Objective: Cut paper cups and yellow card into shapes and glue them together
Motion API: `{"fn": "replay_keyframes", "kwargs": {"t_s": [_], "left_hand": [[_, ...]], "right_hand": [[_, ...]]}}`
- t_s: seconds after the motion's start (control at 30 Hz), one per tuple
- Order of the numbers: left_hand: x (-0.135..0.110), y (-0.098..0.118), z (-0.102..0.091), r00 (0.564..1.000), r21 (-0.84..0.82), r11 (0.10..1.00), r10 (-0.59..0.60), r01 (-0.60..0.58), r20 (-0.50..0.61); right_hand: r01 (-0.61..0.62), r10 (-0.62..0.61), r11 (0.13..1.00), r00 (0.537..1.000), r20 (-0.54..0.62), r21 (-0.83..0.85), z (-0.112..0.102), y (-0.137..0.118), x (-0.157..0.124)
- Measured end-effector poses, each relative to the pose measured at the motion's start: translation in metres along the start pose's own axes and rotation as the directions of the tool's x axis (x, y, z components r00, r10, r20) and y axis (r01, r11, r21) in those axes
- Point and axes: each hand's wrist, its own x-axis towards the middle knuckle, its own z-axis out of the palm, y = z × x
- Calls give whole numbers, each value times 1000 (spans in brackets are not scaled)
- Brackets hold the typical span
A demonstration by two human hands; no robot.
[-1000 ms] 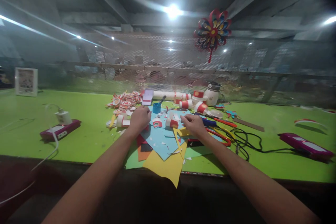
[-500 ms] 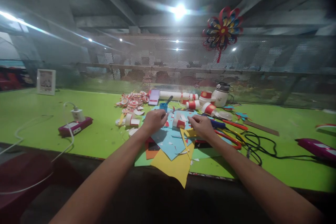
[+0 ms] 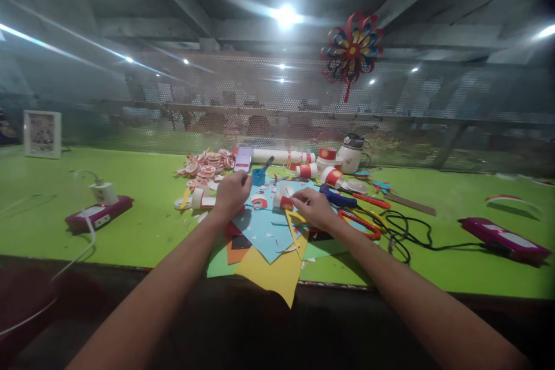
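My left hand is above the blue paper, left of centre, with its fingers curled together. Anything inside it is hidden. A cut red-and-white paper cup piece lies just right of it. My right hand has its fingertips pinched at the right edge of a cut paper cup lying on its side. Behind the hands stands a small blue pot with a dark-handled tool in it. Under them are blue paper sheets with scraps and a yellow sheet.
Right of my right hand are a blue glue gun, orange-handled scissors and a black cable running to a purple power strip. Cut paper discs, a phone, paper cups and a jug stand behind.
My view has turned slightly right. My left hand has shifted left, uncovering the cup piece beside it. My right hand has moved slightly left, its fingertips now at the cut paper cup.
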Motion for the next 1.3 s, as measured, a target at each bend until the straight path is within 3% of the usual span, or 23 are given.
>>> {"fn": "replay_keyframes", "kwargs": {"t_s": [0.13,0.3,0.4,0.53,0.7,0.87,1.1,1.3], "left_hand": [[2,-4,1,999,-71,997,-32,31,-7],[-3,5,11,983,-253,964,113,-74,142],[-6,12,11,959,-365,924,198,-112,205],[-8,17,5,926,-492,862,278,-124,255],[-8,24,2,902,-610,784,342,-118,264],[-7,29,-1,889,-706,707,349,-41,297],[-9,25,-3,797,-824,536,410,183,444],[-9,22,-2,748,-849,410,434,333,502]], "right_hand": [[18,-25,996,997,74,84,4,-2,-2],[-62,26,931,994,104,359,3,2,-1],[-130,67,807,989,129,576,-2,4,2],[-217,82,579,975,209,786,-10,4,5],[-288,81,338,957,277,896,-13,3,6],[-307,104,189,951,292,933,-15,1,7],[-386,119,97,920,375,917,-22,-7,5],[-361,138,134,929,344,923,-21,-2,5]]}}
